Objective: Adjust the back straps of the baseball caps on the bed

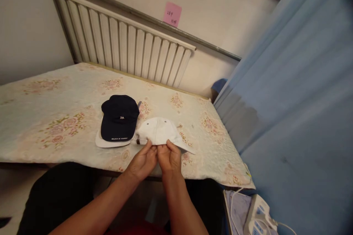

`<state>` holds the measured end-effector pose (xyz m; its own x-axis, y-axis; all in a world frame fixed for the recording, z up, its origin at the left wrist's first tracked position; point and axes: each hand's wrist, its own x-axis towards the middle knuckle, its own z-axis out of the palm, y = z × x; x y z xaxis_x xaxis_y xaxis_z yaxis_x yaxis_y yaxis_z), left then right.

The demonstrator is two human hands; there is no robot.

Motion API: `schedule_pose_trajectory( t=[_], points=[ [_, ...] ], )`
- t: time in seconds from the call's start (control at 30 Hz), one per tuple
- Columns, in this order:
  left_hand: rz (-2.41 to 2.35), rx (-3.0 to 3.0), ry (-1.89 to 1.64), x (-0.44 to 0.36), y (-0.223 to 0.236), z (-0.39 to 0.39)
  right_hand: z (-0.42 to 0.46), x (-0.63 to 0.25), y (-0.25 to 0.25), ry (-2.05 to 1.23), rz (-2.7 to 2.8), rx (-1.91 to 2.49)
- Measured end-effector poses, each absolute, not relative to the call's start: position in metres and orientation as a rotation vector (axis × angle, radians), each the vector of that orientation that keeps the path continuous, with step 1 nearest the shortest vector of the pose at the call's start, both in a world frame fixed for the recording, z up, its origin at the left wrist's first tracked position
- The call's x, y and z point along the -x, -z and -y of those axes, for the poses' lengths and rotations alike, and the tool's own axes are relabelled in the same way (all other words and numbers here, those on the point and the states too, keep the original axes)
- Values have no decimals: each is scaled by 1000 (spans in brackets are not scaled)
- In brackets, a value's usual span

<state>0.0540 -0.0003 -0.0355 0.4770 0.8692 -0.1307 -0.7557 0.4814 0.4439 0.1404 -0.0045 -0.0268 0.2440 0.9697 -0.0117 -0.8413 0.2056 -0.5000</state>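
Note:
Both of my hands grip the lower edge of a white baseball cap (158,131). The thumbs lie on its outside and the other fingers curl beneath. My left hand (145,158) closes near the cap's back strap and dark buckle. Close beside it, my right hand (170,156) pinches the edge nearer the brim, which points right. To the left, a navy baseball cap (120,115) with small white lettering lies on the table. A white brim (110,144) sticks out under it; the rest of that lower cap is mostly hidden.
A flowered cloth (68,106) covers the table. Behind it a radiator (124,40) runs along the wall, below a pink note (172,14). A blue curtain (281,110) hangs at the right. A power strip (259,214) with cords sits at the lower right.

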Motion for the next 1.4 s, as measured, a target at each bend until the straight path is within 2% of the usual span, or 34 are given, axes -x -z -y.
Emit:
schedule_pose_trajectory(
  t=[0.37, 0.83, 1.4],
  points=[
    [-370, -114, -1129, -43, 36, -13, 7, -152, 28, -1259, 75, 566],
    [-145, -79, -1225, -26, 17, -28, 8, -144, 35, -1276, 70, 513],
    [-148, -72, -1156, -30, 35, -28, 9, -143, 32, -1246, -45, 602]
  ],
)
